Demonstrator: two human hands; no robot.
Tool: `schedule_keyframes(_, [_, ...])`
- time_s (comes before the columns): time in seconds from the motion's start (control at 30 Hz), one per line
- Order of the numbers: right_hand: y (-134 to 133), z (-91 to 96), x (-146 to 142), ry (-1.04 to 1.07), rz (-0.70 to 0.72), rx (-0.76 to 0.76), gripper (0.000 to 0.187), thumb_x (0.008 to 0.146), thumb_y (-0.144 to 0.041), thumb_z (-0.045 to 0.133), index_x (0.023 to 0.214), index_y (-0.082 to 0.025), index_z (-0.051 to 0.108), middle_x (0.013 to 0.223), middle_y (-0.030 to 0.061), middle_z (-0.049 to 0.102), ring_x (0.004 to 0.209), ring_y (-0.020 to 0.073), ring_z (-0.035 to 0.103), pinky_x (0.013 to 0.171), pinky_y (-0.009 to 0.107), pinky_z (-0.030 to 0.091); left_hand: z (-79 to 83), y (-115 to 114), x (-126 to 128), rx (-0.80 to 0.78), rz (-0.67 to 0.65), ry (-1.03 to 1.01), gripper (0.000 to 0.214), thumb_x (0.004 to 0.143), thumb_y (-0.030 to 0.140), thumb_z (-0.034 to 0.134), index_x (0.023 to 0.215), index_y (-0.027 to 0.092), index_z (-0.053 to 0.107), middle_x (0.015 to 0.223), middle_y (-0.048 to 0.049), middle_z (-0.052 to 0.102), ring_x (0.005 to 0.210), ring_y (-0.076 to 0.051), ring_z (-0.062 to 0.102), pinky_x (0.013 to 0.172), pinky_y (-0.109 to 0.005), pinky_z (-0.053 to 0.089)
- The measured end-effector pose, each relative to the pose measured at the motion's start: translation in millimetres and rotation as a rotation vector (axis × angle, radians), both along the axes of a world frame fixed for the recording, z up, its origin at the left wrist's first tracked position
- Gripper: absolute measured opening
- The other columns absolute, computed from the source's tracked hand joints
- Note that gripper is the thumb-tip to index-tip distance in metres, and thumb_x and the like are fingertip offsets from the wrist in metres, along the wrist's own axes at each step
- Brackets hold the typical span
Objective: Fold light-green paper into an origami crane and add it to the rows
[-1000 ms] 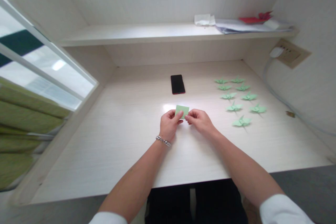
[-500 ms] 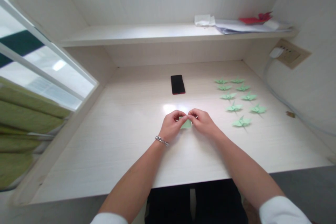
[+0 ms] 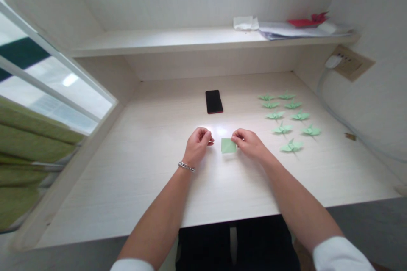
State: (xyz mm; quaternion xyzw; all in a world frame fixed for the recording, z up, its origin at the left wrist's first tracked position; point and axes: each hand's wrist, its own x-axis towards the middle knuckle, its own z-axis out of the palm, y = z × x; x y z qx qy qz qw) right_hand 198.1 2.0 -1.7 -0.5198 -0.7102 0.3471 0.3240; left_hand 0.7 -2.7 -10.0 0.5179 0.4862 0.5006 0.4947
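Your right hand (image 3: 249, 143) pinches the paper (image 3: 228, 146) between thumb and forefinger, near its 2 o'clock corner. The paper is in front of you, between your hands; I cannot tell whether its near edge touches the desk (image 3: 143, 144). With the paper as the clock's centre, your right hand is at 3 o'clock and your left hand (image 3: 197, 145) at 9, near it but not touching. Your left fingers are loosely curled, with nothing visible in them, and a bracelet (image 3: 186, 167) circles that wrist. Your phone (image 3: 214, 101) lies flat between 11 and 12, dark screen up. Nine green cranes (image 3: 282, 129) spread from 1 to 3 o'clock, in four pairs and a single, the single one out past your right hand at 3. Beyond, at 12, runs a shelf (image 3: 159, 38), with papers (image 3: 276, 30) towards 1. At 2, a socket (image 3: 356, 67) holds a plug (image 3: 333, 62), its cable (image 3: 332, 114) trailing down towards 3.
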Motion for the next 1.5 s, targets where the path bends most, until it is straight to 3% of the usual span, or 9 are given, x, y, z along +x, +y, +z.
schedule_keyframes(0.13, [-2.1,1.4,-1.9,-0.003,0.02,0.033,0.013,0.081,-0.026,0.052,0.076,-0.019,0.062,0.071,0.0015,0.063,0.066,0.0151,0.054,0.061,0.026,0.038,-1.4,-4.3,9.1,0.073,-0.102,0.14,0.023,0.074,0.037,0.067,0.084,0.017,0.061,0.08,-0.0034,0.063,0.071,-0.014,0.058,0.063,-0.024,0.046])
schedule_keyframes(0.3, [-6.9,4.8,-7.3,0.034,0.097,0.053,0.015,0.082,-0.029,0.054,0.079,-0.019,0.064,0.075,0.0026,0.065,0.07,0.0155,0.056,0.062,0.026,0.04,-1.2,-9.7,15.6,0.131,-0.11,0.246,0.02,0.078,0.037,0.062,0.078,0.017,0.063,0.073,-0.0022,0.061,0.064,-0.013,0.053,0.059,-0.023,0.041])
schedule_keyframes(0.5, [-0.7,-3.3,-5.6,0.238,0.014,-0.069,0.018,0.079,-0.035,0.059,0.077,-0.017,0.062,0.07,0.0012,0.062,0.063,0.0137,0.055,0.062,0.026,0.043,-8.7,-2.4,10.9,0.092,-0.002,0.124,0.02,0.078,0.037,0.062,0.078,0.017,0.059,0.071,-0.0003,0.058,0.064,-0.011,0.05,0.058,-0.022,0.04])
schedule_keyframes(0.7, [0.7,-9.2,-11.9,0.423,0.061,-0.148,0.024,0.082,-0.041,0.055,0.085,-0.017,0.06,0.076,0.0016,0.06,0.069,0.0143,0.056,0.062,0.026,0.046,-13.9,2.1,12.7,0.041,0.075,0.001,0.024,0.078,0.039,0.064,0.081,0.016,0.056,0.069,0.0013,0.056,0.058,-0.009,0.049,0.055,-0.021,0.04])
schedule_keyframes(0.87, [-4.5,-1.8,-12.6,0.253,0.021,0.005,0.016,0.082,-0.033,0.057,0.08,-0.018,0.059,0.074,0.0006,0.06,0.067,0.0135,0.054,0.062,0.025,0.043,-7.7,-2.4,14.4,0.03,-0.036,-0.049,0.025,0.076,0.038,0.066,0.084,0.016,0.058,0.073,-0.001,0.06,0.063,-0.011,0.054,0.058,-0.023,0.044])
schedule_keyframes(1.0, [-8.5,1.8,-11.7,0.042,0.055,0.123,0.012,0.082,-0.028,0.057,0.077,-0.018,0.061,0.071,0.0006,0.062,0.065,0.0133,0.054,0.062,0.025,0.04,-1.6,-6.7,14.6,0.116,-0.115,0.113,0.022,0.077,0.035,0.066,0.086,0.016,0.063,0.084,-0.0051,0.064,0.076,-0.015,0.058,0.07,-0.026,0.046])
schedule_keyframes(1.13, [-10.5,0.6,-16.8,0.036,0.041,0.144,0.011,0.082,-0.027,0.056,0.079,-0.018,0.062,0.074,0.0018,0.064,0.067,0.0137,0.056,0.063,0.025,0.041,-2.3,-7.9,17.2,0.138,-0.082,0.167,0.019,0.078,0.034,0.064,0.081,0.016,0.063,0.08,-0.0039,0.063,0.074,-0.014,0.056,0.068,-0.025,0.045])
schedule_keyframes(1.4, [-7.4,0.5,-11.7,0.125,-0.012,0.066,0.016,0.083,-0.032,0.053,0.077,-0.018,0.059,0.071,0.0003,0.058,0.066,0.0134,0.053,0.061,0.025,0.042,-7.9,4.9,7.6,0.041,0.232,-0.251,0.025,0.072,0.037,0.07,0.079,0.016,0.058,0.072,0.0011,0.055,0.061,-0.009,0.05,0.057,-0.021,0.041])
schedule_keyframes(1.5, [-5.9,-0.9,-12.5,0.214,-0.034,0.045,0.019,0.084,-0.036,0.053,0.082,-0.018,0.058,0.077,0.0018,0.06,0.072,0.0147,0.056,0.063,0.025,0.044,-7.5,5.6,7.6,0.026,0.242,-0.295,0.029,0.069,0.038,0.072,0.08,0.015,0.059,0.073,0.0007,0.056,0.062,-0.009,0.051,0.059,-0.022,0.043])
